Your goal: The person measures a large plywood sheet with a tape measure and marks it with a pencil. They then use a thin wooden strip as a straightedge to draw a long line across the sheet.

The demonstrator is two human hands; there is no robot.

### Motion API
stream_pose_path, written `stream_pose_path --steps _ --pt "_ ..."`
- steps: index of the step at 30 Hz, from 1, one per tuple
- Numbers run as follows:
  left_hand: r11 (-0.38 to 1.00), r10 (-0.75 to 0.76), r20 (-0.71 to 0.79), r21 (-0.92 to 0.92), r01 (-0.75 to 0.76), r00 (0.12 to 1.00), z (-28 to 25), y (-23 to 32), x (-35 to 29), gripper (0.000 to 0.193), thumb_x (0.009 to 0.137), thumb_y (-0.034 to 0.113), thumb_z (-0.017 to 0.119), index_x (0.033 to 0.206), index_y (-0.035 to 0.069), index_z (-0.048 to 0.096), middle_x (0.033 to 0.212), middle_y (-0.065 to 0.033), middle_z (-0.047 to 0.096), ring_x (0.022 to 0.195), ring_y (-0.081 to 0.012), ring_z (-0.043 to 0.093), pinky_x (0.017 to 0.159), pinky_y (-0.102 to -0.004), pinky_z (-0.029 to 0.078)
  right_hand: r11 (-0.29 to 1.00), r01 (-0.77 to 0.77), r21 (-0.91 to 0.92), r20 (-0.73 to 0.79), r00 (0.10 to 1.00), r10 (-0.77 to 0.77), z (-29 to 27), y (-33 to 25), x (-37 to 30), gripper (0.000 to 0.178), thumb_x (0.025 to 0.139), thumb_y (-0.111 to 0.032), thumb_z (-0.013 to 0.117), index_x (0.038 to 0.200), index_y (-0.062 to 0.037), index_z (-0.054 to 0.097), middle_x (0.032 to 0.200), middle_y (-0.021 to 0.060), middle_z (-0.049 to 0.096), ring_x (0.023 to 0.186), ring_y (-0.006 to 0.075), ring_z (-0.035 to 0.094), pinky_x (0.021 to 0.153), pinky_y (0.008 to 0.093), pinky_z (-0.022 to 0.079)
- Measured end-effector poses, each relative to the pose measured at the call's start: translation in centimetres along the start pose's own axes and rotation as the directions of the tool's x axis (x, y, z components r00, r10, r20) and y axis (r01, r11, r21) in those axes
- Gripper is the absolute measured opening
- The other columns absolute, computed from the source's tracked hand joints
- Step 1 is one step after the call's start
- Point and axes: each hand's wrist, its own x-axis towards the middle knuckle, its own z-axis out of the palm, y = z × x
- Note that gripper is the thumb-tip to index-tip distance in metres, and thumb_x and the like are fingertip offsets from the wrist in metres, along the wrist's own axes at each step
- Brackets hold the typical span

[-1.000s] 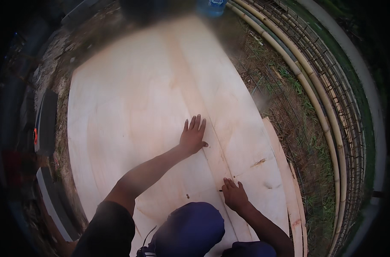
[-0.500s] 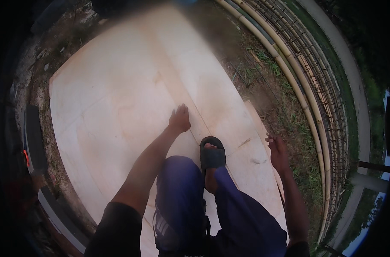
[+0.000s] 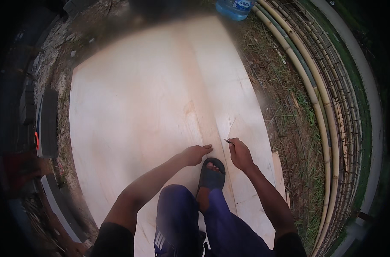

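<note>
With the left hand (image 3: pixel 196 154) pressed flat, fingers together, on the plywood sheet (image 3: pixel 139 107), the right hand (image 3: pixel 240 154) pinching the pencil (image 3: pixel 228 141) should mark steadily near the sheet's right edge.

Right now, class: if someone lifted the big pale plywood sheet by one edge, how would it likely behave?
The plywood sheet looks wide and thin, so it would probably flex and sag. It lies flat on rough ground with a sandalled foot on it, so it likely won't slide easily.
</note>
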Motion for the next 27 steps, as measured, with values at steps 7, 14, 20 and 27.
stream_pose_path --steps 7,14,20,27 --pt "0.964 -0.161 -0.209 -0.243 0.109 0.964 -10.2 -7.1 3.3 0.054 0.095 0.007 0.057 0.148 0.004 0.047 0.152 -0.0161 0.048 0.137 -0.0339 0.048 0.117 -0.0400 0.038 0.997 0.077 0.013 -0.172 0.982 -0.073 8.9 -2.0 6.2 0.026 0.097 -0.008 0.056 0.120 0.0043 0.058 0.127 0.0253 0.064 0.129 0.0400 0.056 0.102 0.0523 0.046" --pt "0.910 -0.274 -0.454 0.164 0.382 0.848 -26.6 -16.6 14.8 0.083 0.092 0.038 0.071 0.156 0.002 0.031 0.163 -0.0196 0.028 0.147 -0.0343 0.036 0.117 -0.0406 0.038 0.983 0.040 -0.178 -0.073 0.996 -0.053 9.9 -3.0 6.6 0.029 0.096 -0.010 0.055 0.119 0.0079 0.056 0.137 0.0311 0.056 0.135 0.0436 0.050 0.107 0.0587 0.042" --pt "0.861 -0.466 -0.354 0.030 0.507 0.811 -34.9 -19.4 19.9 0.097 0.093 0.047 0.067 0.156 -0.006 0.017 0.164 -0.0272 0.016 0.150 -0.0361 0.029 0.121 -0.0404 0.032 0.984 -0.031 -0.178 0.073 0.996 0.044 10.2 -3.2 7.6 0.039 0.100 -0.012 0.053 0.128 0.0140 0.051 0.140 0.0356 0.051 0.138 0.0463 0.046 0.111 0.0596 0.039" --pt "0.836 -0.357 -0.654 0.094 0.540 0.667 -45.6 -34.6 25.5 0.084 0.101 0.048 0.052 0.156 -0.006 0.019 0.163 -0.0280 0.019 0.153 -0.0353 0.021 0.124 -0.0418 0.025 0.978 -0.113 -0.177 0.144 0.980 0.139 10.0 -4.0 8.2 0.031 0.098 -0.014 0.052 0.121 0.0068 0.054 0.142 0.0316 0.051 0.140 0.0463 0.043 0.115 0.0595 0.034"
